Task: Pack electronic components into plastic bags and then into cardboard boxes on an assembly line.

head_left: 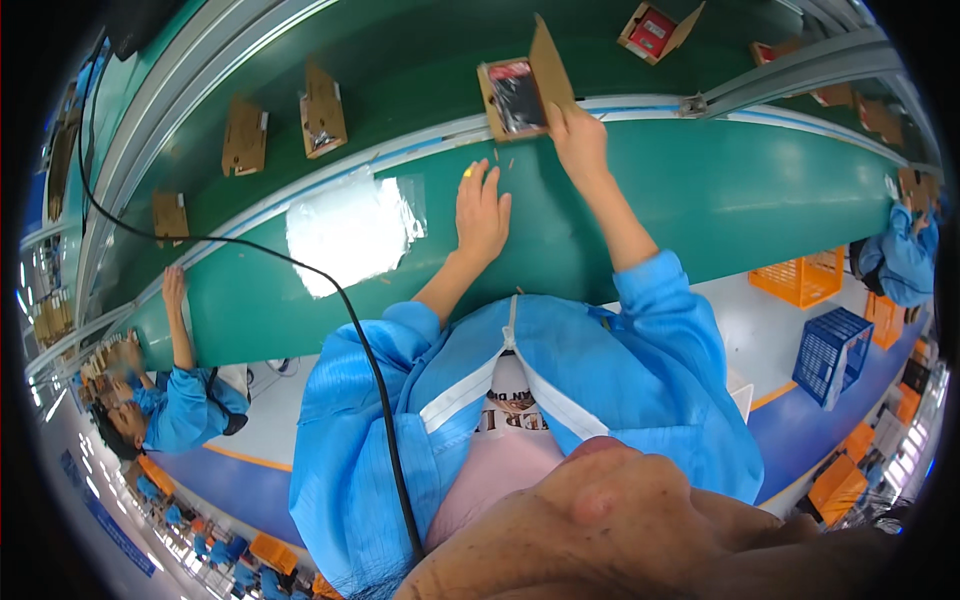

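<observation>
An open cardboard box (492, 101) straddles the pale rail at the far edge of the green work surface, its lid (550, 66) raised on the right side. Inside lies a dark item in shiny clear plastic (517, 100), with something red behind it. My right hand (582, 143) grips the box at its near right corner, by the base of the lid. Nearer to me, my left hand (483, 215) holds nothing; its fingers are stretched apart just above or on the surface. A small yellow patch shows on one of its fingertips. Thin brownish scraps (511, 163) lie beside those fingers.
Clear plastic sheets (350, 238) lie left of my left hand under glare. Beyond the rail, several cardboard boxes (245, 137) rest on the darker green belt. A black cable (340, 290) hangs in front. Co-workers sit at left (190, 405) and right (905, 258). Crates (800, 277) stand at right.
</observation>
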The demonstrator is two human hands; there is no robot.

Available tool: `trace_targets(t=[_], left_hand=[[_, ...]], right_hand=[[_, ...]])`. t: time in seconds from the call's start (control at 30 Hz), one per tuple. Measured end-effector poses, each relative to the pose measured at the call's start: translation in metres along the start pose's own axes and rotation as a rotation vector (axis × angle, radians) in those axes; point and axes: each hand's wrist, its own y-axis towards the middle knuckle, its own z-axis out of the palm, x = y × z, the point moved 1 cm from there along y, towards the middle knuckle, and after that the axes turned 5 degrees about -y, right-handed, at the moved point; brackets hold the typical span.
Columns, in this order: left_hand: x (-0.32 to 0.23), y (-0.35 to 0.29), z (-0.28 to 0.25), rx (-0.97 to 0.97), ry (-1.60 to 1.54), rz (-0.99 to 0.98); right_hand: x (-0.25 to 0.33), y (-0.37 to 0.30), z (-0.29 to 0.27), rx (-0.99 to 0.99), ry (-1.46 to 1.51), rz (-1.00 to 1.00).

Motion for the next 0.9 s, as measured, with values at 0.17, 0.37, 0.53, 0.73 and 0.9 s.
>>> trace_targets(t=[0.17, 0.37, 0.53, 0.73, 0.9], left_hand=[[0.010, 0.007, 0.012, 0.203, 0.164, 0.012], [0.009, 0.005, 0.006, 0.181, 0.210, 0.015], [0.006, 0.012, 0.013, 0.214, 0.162, 0.062], [0.018, -0.002, 0.006, 0.143, 0.170, 0.004], [0.013, 0.002, 0.013, 0.119, 0.158, 0.069]], right_hand=[[-0.037, 0.057, 0.033, -0.206, 0.221, 0.065], [-0.158, 0.112, 0.014, -0.475, -0.175, 0.580], [-0.252, 0.138, -0.019, -0.279, -0.450, 0.560], [-0.131, 0.055, -0.061, -0.030, -0.198, 0.211], [-0.070, -0.064, -0.086, -0.051, -0.657, -0.263]])
